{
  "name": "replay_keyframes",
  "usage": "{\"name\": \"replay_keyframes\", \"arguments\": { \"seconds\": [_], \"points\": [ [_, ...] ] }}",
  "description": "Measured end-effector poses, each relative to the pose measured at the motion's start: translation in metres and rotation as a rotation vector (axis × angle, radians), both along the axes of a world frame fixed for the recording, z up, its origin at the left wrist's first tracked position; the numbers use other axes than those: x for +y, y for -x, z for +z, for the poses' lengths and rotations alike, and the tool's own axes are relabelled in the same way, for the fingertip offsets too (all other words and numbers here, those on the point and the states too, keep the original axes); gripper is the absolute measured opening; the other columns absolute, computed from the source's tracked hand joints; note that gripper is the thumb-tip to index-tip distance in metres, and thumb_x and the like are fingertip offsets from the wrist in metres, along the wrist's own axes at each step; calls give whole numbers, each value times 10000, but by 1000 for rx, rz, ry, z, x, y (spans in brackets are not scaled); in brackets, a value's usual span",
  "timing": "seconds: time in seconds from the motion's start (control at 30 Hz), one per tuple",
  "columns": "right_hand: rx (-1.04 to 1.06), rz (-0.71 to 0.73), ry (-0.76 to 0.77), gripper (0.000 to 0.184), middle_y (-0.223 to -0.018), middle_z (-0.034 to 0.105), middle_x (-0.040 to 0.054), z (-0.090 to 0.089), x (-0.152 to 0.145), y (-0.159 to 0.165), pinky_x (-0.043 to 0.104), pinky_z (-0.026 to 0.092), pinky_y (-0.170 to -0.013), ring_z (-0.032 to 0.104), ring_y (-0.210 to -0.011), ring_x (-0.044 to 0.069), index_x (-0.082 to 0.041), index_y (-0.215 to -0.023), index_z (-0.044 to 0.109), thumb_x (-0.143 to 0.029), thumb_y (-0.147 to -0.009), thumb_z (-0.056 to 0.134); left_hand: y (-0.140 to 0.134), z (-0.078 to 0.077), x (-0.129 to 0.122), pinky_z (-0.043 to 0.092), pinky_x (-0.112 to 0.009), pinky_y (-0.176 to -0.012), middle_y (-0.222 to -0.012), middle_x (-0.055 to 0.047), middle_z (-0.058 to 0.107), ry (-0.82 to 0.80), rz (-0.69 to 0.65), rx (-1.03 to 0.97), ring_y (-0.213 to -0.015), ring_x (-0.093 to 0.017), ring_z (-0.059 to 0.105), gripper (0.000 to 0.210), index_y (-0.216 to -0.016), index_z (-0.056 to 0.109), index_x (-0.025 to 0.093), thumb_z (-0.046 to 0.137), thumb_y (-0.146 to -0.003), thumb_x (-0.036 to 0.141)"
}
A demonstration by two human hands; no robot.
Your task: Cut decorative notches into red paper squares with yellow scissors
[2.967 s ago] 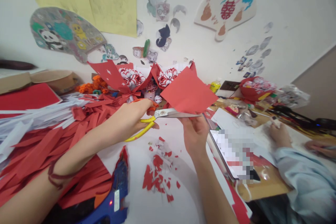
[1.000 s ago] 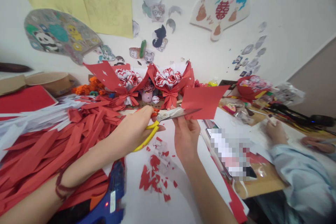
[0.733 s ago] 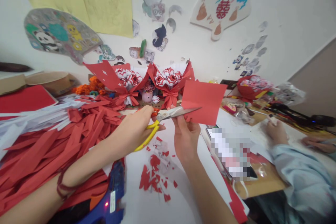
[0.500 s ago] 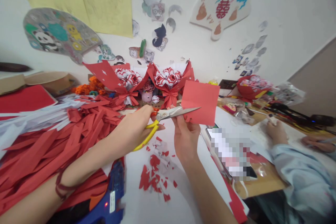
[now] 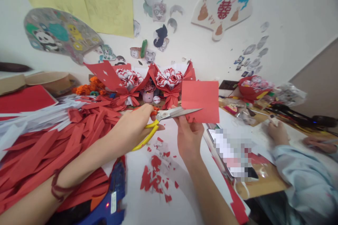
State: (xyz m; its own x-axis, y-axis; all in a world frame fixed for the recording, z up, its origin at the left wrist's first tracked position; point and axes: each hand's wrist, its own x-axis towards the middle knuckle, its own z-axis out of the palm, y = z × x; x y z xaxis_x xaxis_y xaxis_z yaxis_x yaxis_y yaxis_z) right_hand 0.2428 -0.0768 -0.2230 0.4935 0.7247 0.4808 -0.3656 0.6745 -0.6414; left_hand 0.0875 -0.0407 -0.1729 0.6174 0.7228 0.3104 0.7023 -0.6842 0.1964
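Before the white wall [image 5: 194, 49], your left hand [image 5: 134, 119] grips yellow-handled scissors [image 5: 165, 114] across the red paper square [image 5: 200, 95] held in your right hand [image 5: 189, 139].

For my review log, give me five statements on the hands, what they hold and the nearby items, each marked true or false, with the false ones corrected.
1. The left hand holds the scissors. True.
2. The right hand holds a white sheet. False: it holds a red sheet.
3. Red scraps lie on the white surface below the hands in the view. True.
4. The phone lies to the left of the red scraps. False: it lies to their right.
5. A red light shows on the blue tool. True.
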Motion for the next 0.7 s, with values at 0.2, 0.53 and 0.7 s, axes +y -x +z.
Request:
{"name": "replay_keyframes", "arguments": {
  "seconds": [0.2,0.53,0.7],
  "points": [
    [-47,-26,-12,146,-973,721,28,-1,1,-1,459,533,-941,670,-968,200,-214,-943,690,-162,-809,662,3,-3,3,331,-265,-565,-768,-1,510,-51,2,40,-624,-162,501,295,-828,315,230,506,-885,447],
    [-87,-74,19,152,-953,713,36,-1,1,-2,441,572,-855,668,-926,204,-203,-958,682,-198,-808,662,6,0,2,346,-271,-559,-793,-27,549,-65,4,64,-643,-172,531,245,-846,356,221,493,-891,419],
    [-106,-97,35,162,-951,712,43,0,0,-2,438,579,-827,668,-912,210,-199,-950,673,-234,-792,678,7,2,2,344,-268,-552,-790,-29,552,-65,5,63,-651,-179,546,261,-843,357,224,498,-886,440]
  ]
}}
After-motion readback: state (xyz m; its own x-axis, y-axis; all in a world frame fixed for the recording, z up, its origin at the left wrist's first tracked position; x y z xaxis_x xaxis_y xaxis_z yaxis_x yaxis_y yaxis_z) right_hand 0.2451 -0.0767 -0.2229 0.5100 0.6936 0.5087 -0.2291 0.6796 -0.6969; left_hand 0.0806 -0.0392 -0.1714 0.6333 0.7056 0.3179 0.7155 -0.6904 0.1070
